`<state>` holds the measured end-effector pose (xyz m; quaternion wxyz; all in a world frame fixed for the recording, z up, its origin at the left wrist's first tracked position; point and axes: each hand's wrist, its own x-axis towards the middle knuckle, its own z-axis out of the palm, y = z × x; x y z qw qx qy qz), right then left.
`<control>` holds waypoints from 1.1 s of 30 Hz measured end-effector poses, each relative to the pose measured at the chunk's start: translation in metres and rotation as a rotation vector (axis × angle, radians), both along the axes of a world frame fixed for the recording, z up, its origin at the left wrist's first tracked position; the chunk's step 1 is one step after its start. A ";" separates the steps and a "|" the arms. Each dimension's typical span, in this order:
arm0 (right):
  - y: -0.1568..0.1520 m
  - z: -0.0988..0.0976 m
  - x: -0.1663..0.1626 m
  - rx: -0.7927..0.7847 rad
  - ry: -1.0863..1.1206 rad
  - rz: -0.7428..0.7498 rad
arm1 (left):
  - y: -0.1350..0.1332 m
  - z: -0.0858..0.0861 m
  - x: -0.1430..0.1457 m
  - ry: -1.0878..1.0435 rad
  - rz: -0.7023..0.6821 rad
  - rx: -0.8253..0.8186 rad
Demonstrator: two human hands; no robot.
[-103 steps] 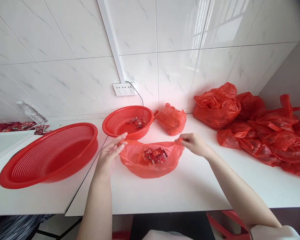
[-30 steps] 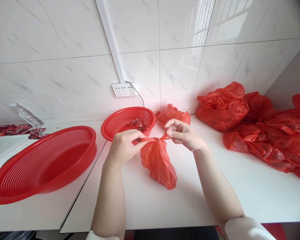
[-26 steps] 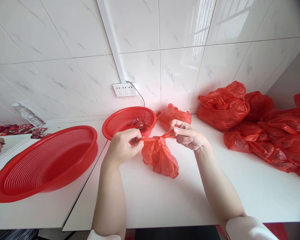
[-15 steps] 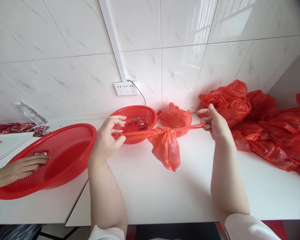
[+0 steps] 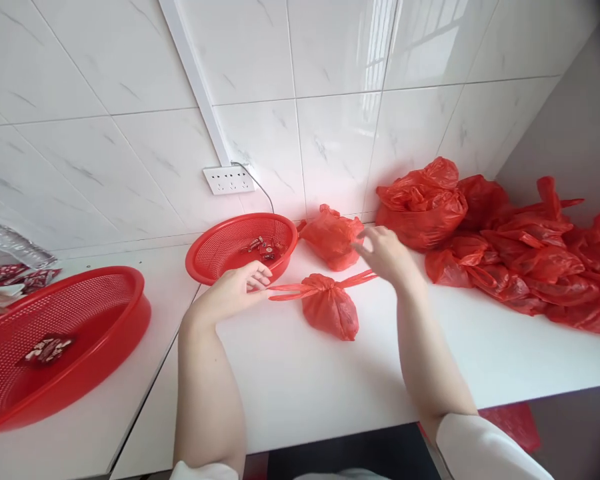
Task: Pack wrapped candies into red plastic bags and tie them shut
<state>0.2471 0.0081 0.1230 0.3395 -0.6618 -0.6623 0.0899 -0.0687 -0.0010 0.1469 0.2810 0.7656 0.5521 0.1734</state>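
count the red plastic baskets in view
2. The larger basket is on the left, cut off by the picture's edge; the smaller basket sits just beyond the left hand. Any outside the view can't be counted.

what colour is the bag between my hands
The bag is translucent red, as the head view shows.

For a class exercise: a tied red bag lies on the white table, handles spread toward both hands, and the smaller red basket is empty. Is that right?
Not quite. The smaller red basket holds small packets, as the head view shows. The rest stands: the tied red bag lies on the white table, handles spread toward the left hand and right hand.
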 end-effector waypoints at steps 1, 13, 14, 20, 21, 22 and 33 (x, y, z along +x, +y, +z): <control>0.000 -0.004 -0.012 -0.039 -0.047 0.087 | -0.002 0.002 0.001 0.007 0.008 0.009; -0.036 -0.090 -0.041 -0.334 -0.206 0.430 | 0.003 0.007 -0.012 0.042 0.286 0.244; -0.043 -0.090 -0.031 -0.315 -0.178 0.440 | 0.008 0.002 -0.012 0.045 0.301 0.262; -0.092 -0.085 0.062 -0.271 0.037 0.288 | 0.025 -0.063 -0.002 -0.158 0.124 0.213; -0.100 -0.085 0.081 -0.275 0.078 0.181 | 0.026 -0.078 0.000 -0.205 0.096 0.177; -0.108 -0.085 0.100 -0.267 0.104 0.059 | 0.027 -0.091 0.002 -0.257 0.077 0.136; -0.153 -0.139 0.179 -0.033 0.264 -0.864 | 0.036 -0.145 0.000 -0.230 0.134 0.174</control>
